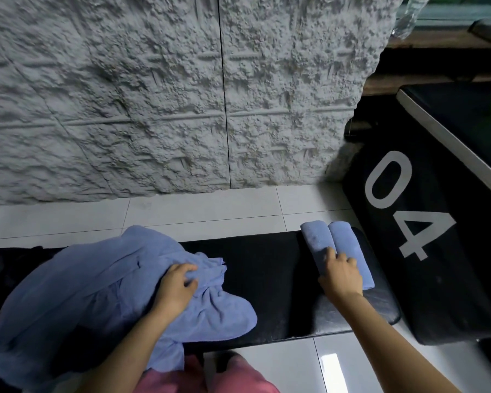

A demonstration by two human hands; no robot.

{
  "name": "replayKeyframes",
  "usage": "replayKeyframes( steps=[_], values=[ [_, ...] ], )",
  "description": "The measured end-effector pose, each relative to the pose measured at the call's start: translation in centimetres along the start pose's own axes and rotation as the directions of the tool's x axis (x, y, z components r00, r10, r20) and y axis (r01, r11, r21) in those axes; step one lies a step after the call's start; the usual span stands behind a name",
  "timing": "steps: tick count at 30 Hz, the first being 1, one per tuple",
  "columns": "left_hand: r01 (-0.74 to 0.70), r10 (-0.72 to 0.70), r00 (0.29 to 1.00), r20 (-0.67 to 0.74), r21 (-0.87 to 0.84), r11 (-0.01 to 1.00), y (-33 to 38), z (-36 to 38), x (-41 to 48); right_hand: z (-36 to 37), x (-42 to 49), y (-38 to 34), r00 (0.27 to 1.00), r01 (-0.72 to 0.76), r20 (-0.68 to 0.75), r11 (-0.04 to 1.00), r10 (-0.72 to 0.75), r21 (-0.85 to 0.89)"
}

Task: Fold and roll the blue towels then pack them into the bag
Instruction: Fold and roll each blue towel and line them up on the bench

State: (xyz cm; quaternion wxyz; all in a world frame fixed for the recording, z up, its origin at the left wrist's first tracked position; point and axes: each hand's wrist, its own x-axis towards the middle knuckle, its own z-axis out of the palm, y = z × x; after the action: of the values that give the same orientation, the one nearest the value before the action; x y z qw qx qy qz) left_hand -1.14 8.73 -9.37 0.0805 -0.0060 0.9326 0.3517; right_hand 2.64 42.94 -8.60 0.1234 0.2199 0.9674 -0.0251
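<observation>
The black padded bench [267,279] ran left to right in front of me on the white tiled floor [210,211]. At its right end two rolled blue towels [332,242] lay side by side, touching, their far ends at the back edge. A heap of unfolded blue towels [97,285] covered the left part and hung over the front edge. The middle of the bench was bare. A black box marked 04 [425,222] stood on the floor against the bench's right end.
</observation>
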Motion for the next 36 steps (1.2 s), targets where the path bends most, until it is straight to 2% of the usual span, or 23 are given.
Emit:
replayKeyframes(
  steps=[9,11,14,16,19,24,32,34,36],
  values=[
    [0.028,-0.029,0.999,0.026,0.032,0.999,-0.2,0.7,0.5,0.1,0.5,1.6,0.999,0.05,0.009,0.983,-0.052,0.176],
    [0.026,-0.028,0.999,0.036,0.034,0.999,-0.2,0.7,0.4,0.1,0.2,1.6,0.998,0.058,-0.018,0.989,-0.056,0.137],
    [0.032,-0.033,0.999,0.04,0.022,0.999,-0.3,0.7,0.4,0.1,-0.1,1.4,0.991,0.11,-0.08,0.994,-0.111,-0.015],
    [0.038,-0.039,0.998,0.047,0.019,0.999,-0.3,0.6,0.4,0.1,-0.1,1.3,0.99,0.097,-0.098,0.995,-0.1,-0.038],
    [0.04,-0.041,0.997,0.064,0.02,0.999,-0.2,0.5,0.3,0.1,0.0,1.3,0.995,0.09,-0.028,0.993,-0.092,-0.082],
    [0.05,-0.05,0.996,0.074,0.001,0.999,-0.3,0.3,0.1,0.4,-0.2,1.7,0.999,0.042,-0.002,0.999,-0.042,-0.005],
    [-0.007,0.006,0.999,0.042,0.03,1.0,-0.5,-0.5,0.3,-0.5,-0.5,1.3,0.997,0.071,-0.035,0.996,-0.073,-0.055],
    [-0.07,0.069,0.997,0.021,0.076,0.995,-1.0,-1.4,0.5,-1.1,-0.8,-0.1,0.991,0.118,-0.063,0.992,-0.121,-0.044],
    [-0.145,0.126,0.988,0.088,0.254,0.956,-1.4,-2.5,0.4,-1.7,-1.3,-2.4,0.974,0.211,-0.083,0.978,-0.209,0.005]
  ],
)
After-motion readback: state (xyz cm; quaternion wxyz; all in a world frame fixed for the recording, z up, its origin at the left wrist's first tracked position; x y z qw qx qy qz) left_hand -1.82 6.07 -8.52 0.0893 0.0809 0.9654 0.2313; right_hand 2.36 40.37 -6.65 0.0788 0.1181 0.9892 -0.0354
